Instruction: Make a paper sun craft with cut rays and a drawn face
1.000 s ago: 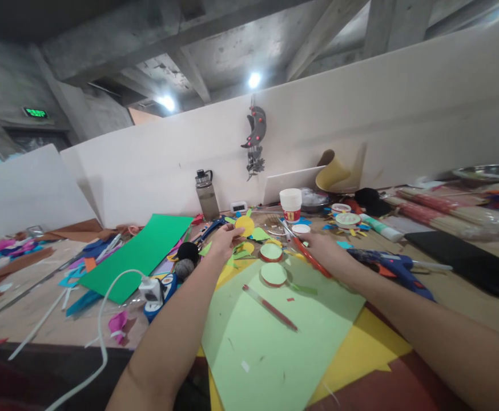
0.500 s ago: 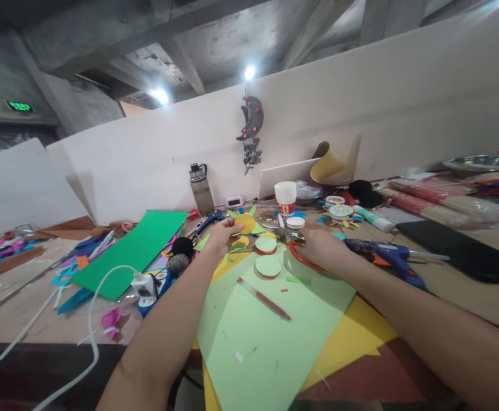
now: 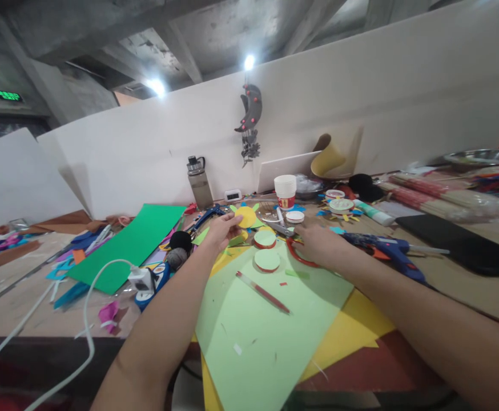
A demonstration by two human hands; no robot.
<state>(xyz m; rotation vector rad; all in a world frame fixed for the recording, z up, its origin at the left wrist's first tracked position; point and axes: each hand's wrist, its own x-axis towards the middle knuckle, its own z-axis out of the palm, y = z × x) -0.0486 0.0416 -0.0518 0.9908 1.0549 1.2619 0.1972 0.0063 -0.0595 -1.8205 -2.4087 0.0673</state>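
Between the fingertips of my left hand [image 3: 226, 229] is a yellow paper disc [image 3: 246, 217], held up above the clutter. My right hand [image 3: 318, 242] is closed at the orange handles of a pair of scissors [image 3: 284, 229], whose blades point away to the left; the fingertips are partly hidden. Two round pieces with pale green tops and red edges, the nearer disc [image 3: 267, 261] and the farther disc [image 3: 265, 238], lie between my hands. They rest at the top of a pale green sheet [image 3: 253, 342]. A red pen [image 3: 263, 292] lies across that sheet.
Left of my left arm are a green sheet [image 3: 125, 245], a white plug [image 3: 141, 279] with its cable and a black pompom [image 3: 180, 241]. A bottle [image 3: 199, 185] and stacked paper cups [image 3: 285, 192] stand behind. On the right lie a blue glue gun [image 3: 386, 251] and a black slab [image 3: 459, 242].
The whole view has shifted slightly. The scissors' blades have tipped a little leftward and lower with my right hand. My left hand still holds the yellow disc in about the same place.
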